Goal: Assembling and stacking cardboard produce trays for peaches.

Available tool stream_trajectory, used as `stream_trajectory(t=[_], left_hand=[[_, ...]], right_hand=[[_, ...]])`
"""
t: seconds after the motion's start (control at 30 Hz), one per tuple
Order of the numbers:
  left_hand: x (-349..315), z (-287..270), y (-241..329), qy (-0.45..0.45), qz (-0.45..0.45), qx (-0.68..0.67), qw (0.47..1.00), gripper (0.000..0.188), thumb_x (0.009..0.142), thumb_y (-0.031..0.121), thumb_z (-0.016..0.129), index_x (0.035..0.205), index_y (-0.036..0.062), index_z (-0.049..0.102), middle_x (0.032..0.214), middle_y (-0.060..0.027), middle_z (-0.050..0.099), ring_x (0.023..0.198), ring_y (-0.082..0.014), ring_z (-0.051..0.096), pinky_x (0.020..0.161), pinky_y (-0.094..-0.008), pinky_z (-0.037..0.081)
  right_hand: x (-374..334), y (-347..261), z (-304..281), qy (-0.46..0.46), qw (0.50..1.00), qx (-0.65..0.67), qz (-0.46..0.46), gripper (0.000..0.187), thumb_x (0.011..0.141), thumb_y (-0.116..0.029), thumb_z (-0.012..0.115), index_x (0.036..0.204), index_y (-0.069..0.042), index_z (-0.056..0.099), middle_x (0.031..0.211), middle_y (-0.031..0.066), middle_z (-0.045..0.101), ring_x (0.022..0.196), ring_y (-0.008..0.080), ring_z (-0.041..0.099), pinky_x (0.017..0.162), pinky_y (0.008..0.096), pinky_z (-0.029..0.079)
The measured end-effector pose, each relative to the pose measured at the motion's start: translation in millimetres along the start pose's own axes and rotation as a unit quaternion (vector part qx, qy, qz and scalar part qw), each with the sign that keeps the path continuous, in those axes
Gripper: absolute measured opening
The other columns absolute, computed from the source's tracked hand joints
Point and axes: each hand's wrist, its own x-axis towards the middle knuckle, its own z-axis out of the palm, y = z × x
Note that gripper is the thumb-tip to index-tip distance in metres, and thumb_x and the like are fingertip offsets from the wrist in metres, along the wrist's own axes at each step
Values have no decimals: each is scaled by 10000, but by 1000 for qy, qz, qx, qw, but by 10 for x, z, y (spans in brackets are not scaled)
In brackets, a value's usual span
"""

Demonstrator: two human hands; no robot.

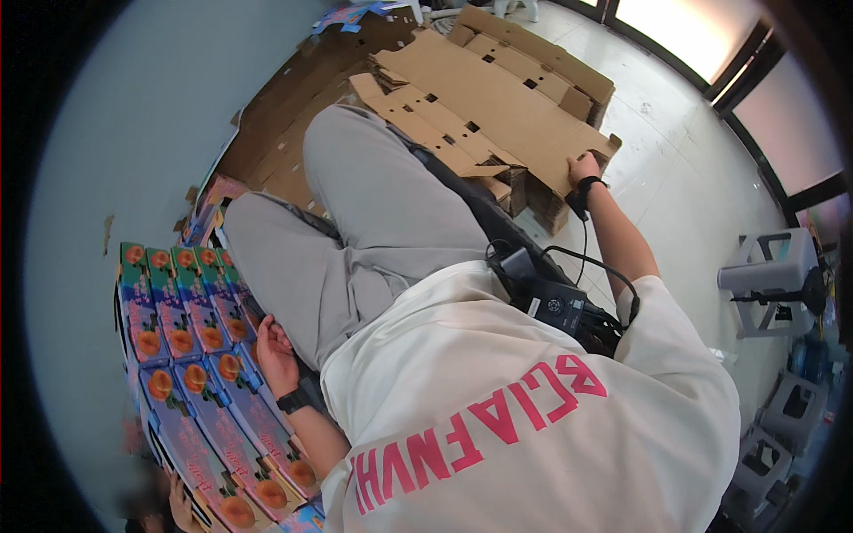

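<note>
My right hand (584, 167) is closed on the near right edge of a flat brown cardboard sheet (484, 93), which lies on a stack of folded cardboard (544, 202). My left hand (277, 357) rests beside my thigh, next to the stacked boxes. Its fingers are loosely bent and slightly apart, with nothing visible in them. The long, narrow boxes (211, 404) stand in rows on my left, blue, purple and pink with orange fruit pictures and green ends. A black band sits on each of my wrists.
Another person's hand (182, 505) touches the boxes at lower left. A black device (558, 306) with cables lies by my waist. More brown cardboard (289, 133) lies against the wall. Grey plastic stools (771, 271) stand on the pale tiled floor (662, 191) at right.
</note>
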Motion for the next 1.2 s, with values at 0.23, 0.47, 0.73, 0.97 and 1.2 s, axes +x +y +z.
stream_trajectory(t=[0.23,0.47,0.73,0.97,1.2], left_hand=[[42,-50,-19,0,-9,-2,1000,323,1138,322,588,1323,62,643,909,32,653,733,-58,569,616,-200,432],[62,-43,-22,20,-2,-37,999,292,1141,305,585,1299,70,657,930,36,669,722,-44,578,614,-187,445],[118,-155,-45,1,-14,-42,999,292,1136,299,602,1314,74,657,941,41,672,761,-37,596,645,-172,463],[146,-241,-74,1,9,-10,1000,319,1132,323,606,1339,87,659,946,55,659,793,-38,586,641,-192,435],[-124,77,72,23,50,143,988,305,1103,302,612,1180,43,753,938,-10,713,821,-106,664,716,-269,535]], right_hand=[[-219,-166,-212,-5,998,3,-56,557,993,-430,728,1377,-30,674,1321,250,737,1259,421,689,1093,493,536],[-596,-359,-499,-52,979,-194,-21,725,919,-583,780,1336,-5,648,1276,261,746,1234,402,712,1045,486,569],[-550,-206,-746,-225,918,-275,-178,720,760,-478,964,1322,-89,735,1291,151,771,1215,339,727,1019,452,579],[-229,298,-434,-199,937,-238,-159,491,760,-480,961,1081,-132,830,1141,99,816,1096,324,762,964,463,590],[92,397,-256,-154,880,-349,-283,519,891,-485,810,1185,-61,755,1221,234,764,1180,422,716,993,540,570]])
